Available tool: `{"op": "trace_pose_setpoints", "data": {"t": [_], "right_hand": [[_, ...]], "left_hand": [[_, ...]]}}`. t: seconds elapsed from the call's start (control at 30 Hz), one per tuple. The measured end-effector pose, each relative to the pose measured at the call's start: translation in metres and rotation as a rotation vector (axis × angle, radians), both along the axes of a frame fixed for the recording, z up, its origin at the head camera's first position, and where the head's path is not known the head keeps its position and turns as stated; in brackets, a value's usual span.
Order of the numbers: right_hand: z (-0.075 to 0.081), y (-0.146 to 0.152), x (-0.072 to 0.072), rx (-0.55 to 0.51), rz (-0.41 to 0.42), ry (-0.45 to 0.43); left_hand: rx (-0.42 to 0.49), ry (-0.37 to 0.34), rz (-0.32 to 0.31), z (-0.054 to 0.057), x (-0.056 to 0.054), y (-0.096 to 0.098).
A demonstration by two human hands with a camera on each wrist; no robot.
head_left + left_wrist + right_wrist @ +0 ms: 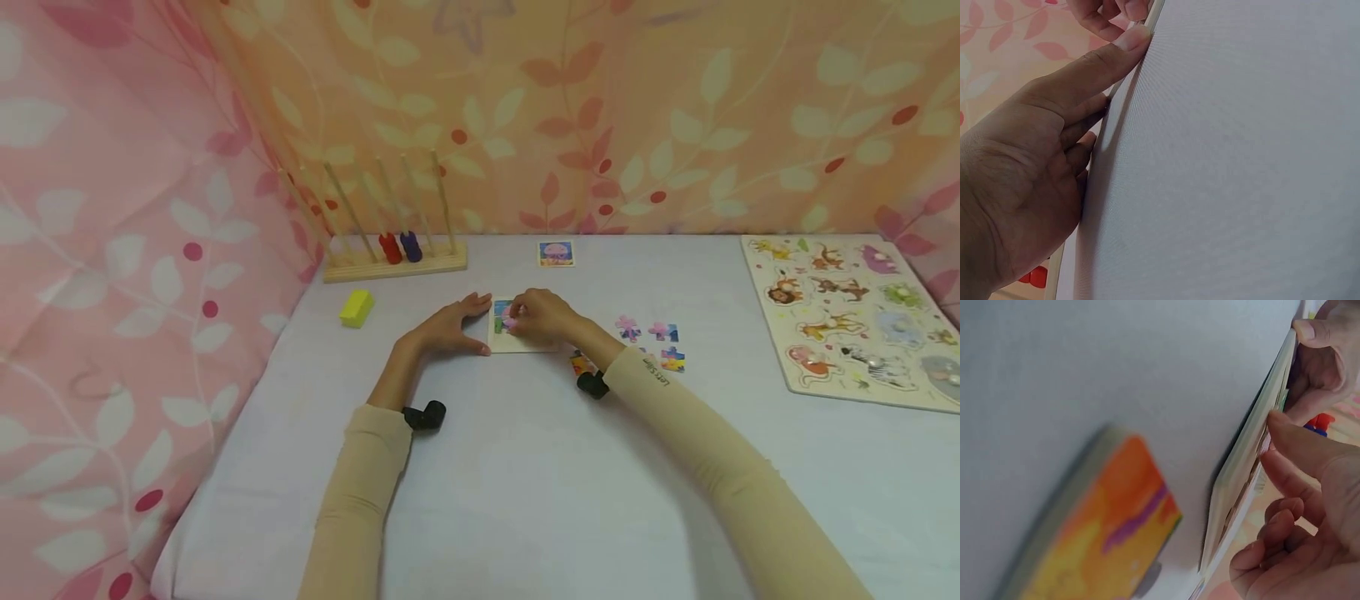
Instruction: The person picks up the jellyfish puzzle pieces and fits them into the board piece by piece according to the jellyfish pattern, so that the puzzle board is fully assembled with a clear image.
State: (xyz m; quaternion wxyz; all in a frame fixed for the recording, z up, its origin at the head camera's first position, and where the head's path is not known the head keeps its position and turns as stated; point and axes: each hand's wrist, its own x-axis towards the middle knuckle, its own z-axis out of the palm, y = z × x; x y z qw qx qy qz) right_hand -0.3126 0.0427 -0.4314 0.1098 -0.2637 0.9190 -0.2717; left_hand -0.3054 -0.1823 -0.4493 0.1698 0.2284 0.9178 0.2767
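Note:
A small jigsaw tray (501,345) with a pale border lies on the white table, its left part filled with a pink, blue and green picture. My left hand (450,327) steadies the tray's left side with fingers stretched, the thumb at the near corner. Over the tray, my right hand (546,318) pinches a pink jigsaw piece (512,322) between thumb and index finger, the other fingers curled. The right hand hides the tray's right part. Under the right wrist lies an orange and yellow piece (1110,537), close in the right wrist view.
Several loose jigsaw pieces (664,332) lie right of the tray. Behind it is a small picture card (556,254). A wooden peg stand (431,265) with red and blue beads stands back left, near a yellow block (357,308). An animal puzzle board (772,275) lies at right.

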Motion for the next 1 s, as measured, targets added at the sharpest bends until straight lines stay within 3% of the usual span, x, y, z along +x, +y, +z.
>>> {"op": "trace_pose_setpoints", "data": {"t": [0.5,0.7,1.0], "right_hand": [[0.0004,-0.0010,0.0010,-0.019,-0.099,0.021],[0.0008,-0.0039,-0.0006,-0.043,-0.088,0.046],[-0.0003,-0.0016,-0.0028,-0.099,-0.086,-0.043]], "left_hand": [[-0.005,0.007,-0.007,-0.0031,-0.0028,-0.0004],[0.021,0.025,-0.035,-0.0019,-0.0035,-0.0004],[0.022,0.016,-0.038,-0.0025,-0.0029,0.0013]]}}
